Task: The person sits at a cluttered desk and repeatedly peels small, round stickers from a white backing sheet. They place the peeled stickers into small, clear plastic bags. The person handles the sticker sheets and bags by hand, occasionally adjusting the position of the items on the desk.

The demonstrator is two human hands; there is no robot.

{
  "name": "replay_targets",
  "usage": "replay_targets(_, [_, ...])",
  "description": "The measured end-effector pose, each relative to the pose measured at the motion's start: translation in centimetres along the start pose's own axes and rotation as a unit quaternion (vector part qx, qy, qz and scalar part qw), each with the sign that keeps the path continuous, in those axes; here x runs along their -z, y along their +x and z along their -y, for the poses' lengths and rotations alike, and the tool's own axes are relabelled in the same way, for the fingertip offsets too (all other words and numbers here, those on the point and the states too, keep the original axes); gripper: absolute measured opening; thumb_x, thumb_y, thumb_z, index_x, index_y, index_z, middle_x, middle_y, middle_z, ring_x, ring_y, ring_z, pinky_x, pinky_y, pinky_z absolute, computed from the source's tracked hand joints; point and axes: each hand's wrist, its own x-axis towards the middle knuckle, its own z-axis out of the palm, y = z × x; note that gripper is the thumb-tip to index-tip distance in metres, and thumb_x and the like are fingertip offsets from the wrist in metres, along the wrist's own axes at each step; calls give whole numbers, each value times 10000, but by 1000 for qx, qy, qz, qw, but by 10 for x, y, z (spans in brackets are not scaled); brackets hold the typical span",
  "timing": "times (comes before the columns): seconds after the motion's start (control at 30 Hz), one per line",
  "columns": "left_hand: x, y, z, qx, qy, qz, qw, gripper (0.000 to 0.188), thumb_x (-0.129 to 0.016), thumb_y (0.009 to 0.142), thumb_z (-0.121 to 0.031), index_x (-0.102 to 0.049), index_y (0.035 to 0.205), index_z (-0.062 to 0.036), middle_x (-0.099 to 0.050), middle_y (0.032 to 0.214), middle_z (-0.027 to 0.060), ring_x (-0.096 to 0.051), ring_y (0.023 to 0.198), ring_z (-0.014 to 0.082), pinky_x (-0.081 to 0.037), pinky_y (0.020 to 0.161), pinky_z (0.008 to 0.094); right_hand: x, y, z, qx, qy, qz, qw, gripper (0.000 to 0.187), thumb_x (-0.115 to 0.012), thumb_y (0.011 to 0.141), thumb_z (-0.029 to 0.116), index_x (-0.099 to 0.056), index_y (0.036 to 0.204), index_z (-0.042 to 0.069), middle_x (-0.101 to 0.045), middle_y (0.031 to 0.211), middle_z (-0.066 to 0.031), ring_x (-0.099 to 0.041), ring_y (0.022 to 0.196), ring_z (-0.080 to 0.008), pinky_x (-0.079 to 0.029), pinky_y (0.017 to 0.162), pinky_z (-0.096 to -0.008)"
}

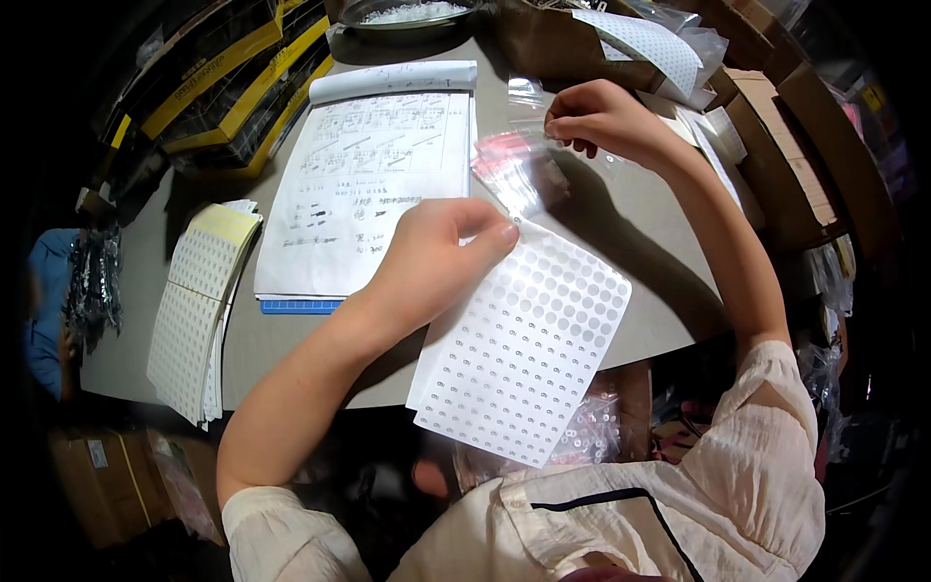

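Note:
Pinched at its upper corner between the thumb and fingers of my left hand (427, 252) is a white sheet of round stickers (524, 364). Small marks are printed on its lower rows; many upper circles are plain grey. The sheet slants over the table's near edge. My right hand (611, 121) is raised beyond it, thumb and fingertips closed together; whatever they hold is too small to make out. Just below and left of those fingertips lie small clear plastic bags (519, 175) with reddish-pink parts.
A handwritten notepad (339, 228) lies left of the bags. Further left is a stack of sticker sheets (199, 291), with black-and-yellow boxes (238, 87) behind. A round tray (407, 17) stands at the back. Cardboard boxes (776, 136) line the right. A blue sleeve (50, 281) shows at far left.

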Motion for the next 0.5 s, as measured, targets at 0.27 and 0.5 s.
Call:
replay_targets(0.27, [3,-5,-3,-2,27,-9,1000,300,-661,947,-232,-735,1004,54,-755,897,157,-705,854,217,-536,824,352,-2,36,-39,28,-358,-28,933,331,-786,811,302,-727,901,-12,-690,761,-184,-679,690,-329,-531,653,-447])
replay_targets(0.5, [-2,-3,0,-18,34,-22,999,291,-658,952,-230,-725,1011,47,-749,907,168,-704,846,232,-533,815,358,18,59,-53,111,-319,-97,936,339,-777,856,336,-747,1012,36,-749,893,-138,-726,838,-322,-555,750,-407])
